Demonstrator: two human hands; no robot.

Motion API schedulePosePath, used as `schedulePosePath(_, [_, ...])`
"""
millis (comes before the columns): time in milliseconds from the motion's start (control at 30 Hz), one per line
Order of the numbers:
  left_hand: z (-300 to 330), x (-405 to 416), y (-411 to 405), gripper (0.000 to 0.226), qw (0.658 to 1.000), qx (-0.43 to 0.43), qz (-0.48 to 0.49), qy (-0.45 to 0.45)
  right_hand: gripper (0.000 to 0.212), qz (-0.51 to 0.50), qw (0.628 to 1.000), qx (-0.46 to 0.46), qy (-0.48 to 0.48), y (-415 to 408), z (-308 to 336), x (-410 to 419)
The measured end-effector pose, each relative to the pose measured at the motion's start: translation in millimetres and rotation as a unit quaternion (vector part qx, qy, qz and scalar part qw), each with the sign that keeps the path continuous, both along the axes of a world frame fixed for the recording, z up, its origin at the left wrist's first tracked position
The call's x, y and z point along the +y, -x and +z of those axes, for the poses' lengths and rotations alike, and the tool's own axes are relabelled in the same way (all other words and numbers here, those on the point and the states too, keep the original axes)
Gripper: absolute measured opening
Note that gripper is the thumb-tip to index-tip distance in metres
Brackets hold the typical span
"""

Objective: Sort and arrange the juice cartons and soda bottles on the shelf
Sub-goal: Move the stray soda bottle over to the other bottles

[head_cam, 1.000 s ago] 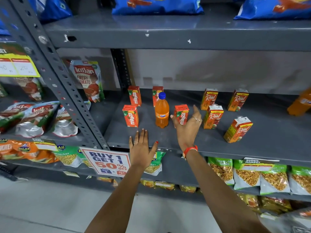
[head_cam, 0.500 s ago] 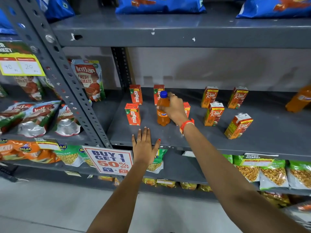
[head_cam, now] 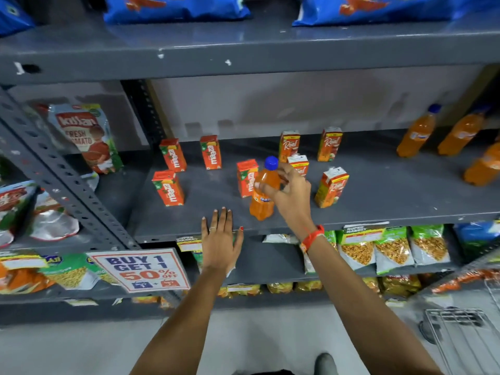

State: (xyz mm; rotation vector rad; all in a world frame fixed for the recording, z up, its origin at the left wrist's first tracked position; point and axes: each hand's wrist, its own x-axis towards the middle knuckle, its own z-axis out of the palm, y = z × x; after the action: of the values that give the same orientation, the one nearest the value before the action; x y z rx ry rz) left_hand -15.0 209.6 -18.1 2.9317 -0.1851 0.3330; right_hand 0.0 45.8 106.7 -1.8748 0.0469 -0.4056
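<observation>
My right hand point(head_cam: 290, 194) grips an orange soda bottle point(head_cam: 262, 197) with a blue cap, tilted above the grey shelf point(head_cam: 392, 196). My left hand point(head_cam: 220, 239) rests flat on the shelf's front edge, fingers spread. Several red Maaza juice cartons stand to the left, among them a front carton point(head_cam: 168, 188), two rear ones point(head_cam: 173, 155) point(head_cam: 211, 152) and one just behind the bottle point(head_cam: 246, 177). Orange Real cartons point(head_cam: 289, 145) point(head_cam: 329, 144) point(head_cam: 331, 187) stand to the right; one more is partly hidden by my fingers. More orange soda bottles point(head_cam: 418, 133) point(head_cam: 460, 133) stand far right.
A grey slotted upright point(head_cam: 62, 182) borders the shelf on the left, with tomato sauce pouches point(head_cam: 86, 136) beyond it. A "Buy 1 Get 1" sign point(head_cam: 139, 269) hangs below. Snack bags point(head_cam: 392, 247) fill the lower shelf. A wire basket point(head_cam: 462, 336) sits on the floor at right.
My right hand reached the bottle, closed on it, then lifted and tilted it toward the front edge. My view shifted right, revealing more bottles. My left hand stayed put.
</observation>
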Motion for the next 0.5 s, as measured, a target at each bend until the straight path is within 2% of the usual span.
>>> schedulePosePath(233, [6,-94,-2,0.063,0.998,0.044,-0.033,0.009,0.05,-0.142,0.99,-0.003,-0.016,28,-9,-90])
schedulePosePath(500, [16,-169,-10,0.062,0.997,0.057,-0.057,-0.007,0.049,-0.241,0.97,-0.004,-0.018,26,-4,-204])
